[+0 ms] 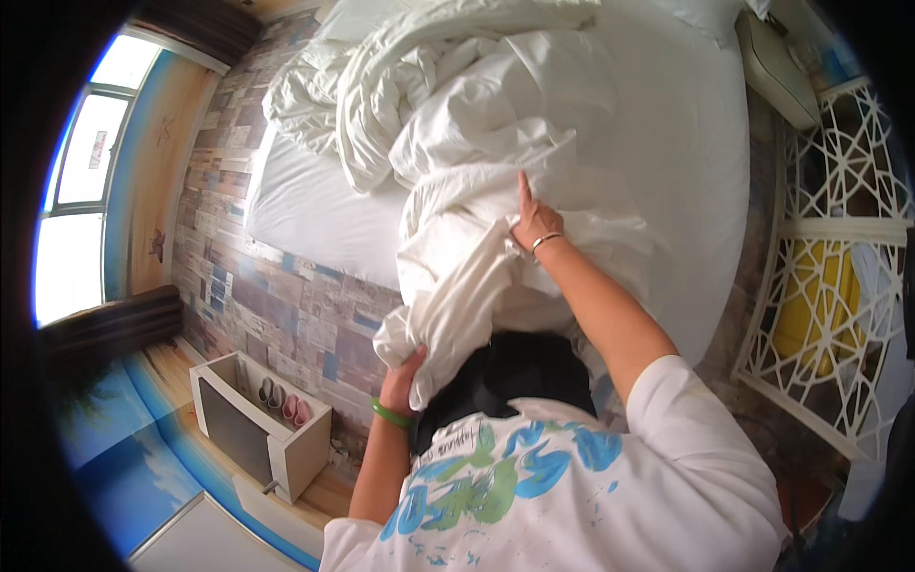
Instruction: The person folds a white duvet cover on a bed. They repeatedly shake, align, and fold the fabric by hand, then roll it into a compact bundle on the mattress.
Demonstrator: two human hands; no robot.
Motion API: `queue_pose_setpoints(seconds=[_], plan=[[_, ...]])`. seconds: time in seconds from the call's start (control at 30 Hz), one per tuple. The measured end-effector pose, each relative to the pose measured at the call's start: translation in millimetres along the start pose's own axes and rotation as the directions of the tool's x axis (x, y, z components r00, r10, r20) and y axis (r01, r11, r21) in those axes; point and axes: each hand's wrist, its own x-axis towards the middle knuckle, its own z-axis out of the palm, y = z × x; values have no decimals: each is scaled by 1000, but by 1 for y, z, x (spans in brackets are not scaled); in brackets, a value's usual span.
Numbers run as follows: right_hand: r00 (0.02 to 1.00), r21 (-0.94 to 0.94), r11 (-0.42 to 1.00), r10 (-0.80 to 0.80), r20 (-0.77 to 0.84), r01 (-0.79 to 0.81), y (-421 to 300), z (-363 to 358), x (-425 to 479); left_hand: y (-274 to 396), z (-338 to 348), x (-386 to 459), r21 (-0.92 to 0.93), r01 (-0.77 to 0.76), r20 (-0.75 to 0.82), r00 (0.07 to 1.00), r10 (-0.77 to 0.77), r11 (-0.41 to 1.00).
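A crumpled white duvet cover [457, 243] lies heaped on the bed and hangs down in front of my body. My left hand [404, 380], with a green bangle at the wrist, is closed on a gathered part of it at the lower left. Further up, my right hand [536, 220] holds an edge of the same fabric, its index finger stretched out towards the head of the bed. More rumpled white bedding [357, 107] is piled at the upper left, over a white fitted sheet [672, 143].
To the left, a low cabinet [300, 457] holds slippers [295, 409] beside the patterned floor [286, 307]. At the right stand a white lattice screen [829, 300] with something yellow behind it, and a pale padded bench or case [775, 71] near the bed.
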Motion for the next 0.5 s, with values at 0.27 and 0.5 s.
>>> queue_pose_setpoints(seconds=[0.27, 0.5], plan=[[990, 408, 913, 76, -116, -22, 45, 74, -25, -73, -54, 88, 66, 289, -70, 956, -284, 955], [681, 588, 700, 198, -705, 406, 126, -129, -134, 3, 181, 100, 535, -34, 348, 920, -183, 844]])
